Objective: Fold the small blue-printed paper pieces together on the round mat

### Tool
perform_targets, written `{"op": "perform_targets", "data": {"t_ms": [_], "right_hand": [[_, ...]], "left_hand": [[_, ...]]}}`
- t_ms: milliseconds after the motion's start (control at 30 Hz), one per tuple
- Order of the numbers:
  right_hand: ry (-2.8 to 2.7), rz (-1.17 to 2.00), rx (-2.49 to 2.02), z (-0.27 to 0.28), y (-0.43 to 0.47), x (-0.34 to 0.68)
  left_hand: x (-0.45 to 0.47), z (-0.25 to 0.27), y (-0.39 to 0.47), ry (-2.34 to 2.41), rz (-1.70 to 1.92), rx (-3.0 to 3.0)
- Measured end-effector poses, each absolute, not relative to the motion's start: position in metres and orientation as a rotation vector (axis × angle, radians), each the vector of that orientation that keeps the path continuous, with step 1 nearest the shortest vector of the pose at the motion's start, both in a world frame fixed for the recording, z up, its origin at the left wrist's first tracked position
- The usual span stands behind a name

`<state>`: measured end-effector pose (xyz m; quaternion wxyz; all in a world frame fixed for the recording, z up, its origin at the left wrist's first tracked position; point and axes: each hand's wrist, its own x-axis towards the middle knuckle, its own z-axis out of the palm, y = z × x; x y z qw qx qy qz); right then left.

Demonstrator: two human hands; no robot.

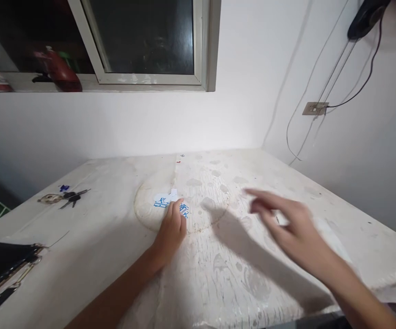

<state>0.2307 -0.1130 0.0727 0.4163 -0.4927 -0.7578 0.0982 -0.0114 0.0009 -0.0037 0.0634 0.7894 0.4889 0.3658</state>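
Observation:
Near the middle of the table, my left hand (172, 224) presses down on a flat white piece with blue markings (184, 210), its fingers close together and curled over the edge. Beside those fingers lies another flat white piece with blue line markings (161, 202), and a small white tab (173, 192) sticks up just beyond. My fingers hide part of these pieces. To the right, my right hand (292, 221) hovers above the table, blurred by motion. Its index finger stretches out, apart from the thumb, and nothing shows in its grip.
The table (211, 283) has a worn whitish cover with a brownish ring mark. Keys (72, 197) and a small blue item (64, 188) lie at left, near a black zippered case (2, 262). A red bottle (60, 71) stands on the window sill. Cords hang from a wall outlet (315, 108).

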Motion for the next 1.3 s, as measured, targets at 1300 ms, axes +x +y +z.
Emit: {"op": "perform_targets", "data": {"t_ms": [1300], "right_hand": [[-1.258,1.427,-0.953,0.03,0.011,0.165]], "left_hand": [[-0.018,0.018,0.009,0.963,0.742,1.049]]}}
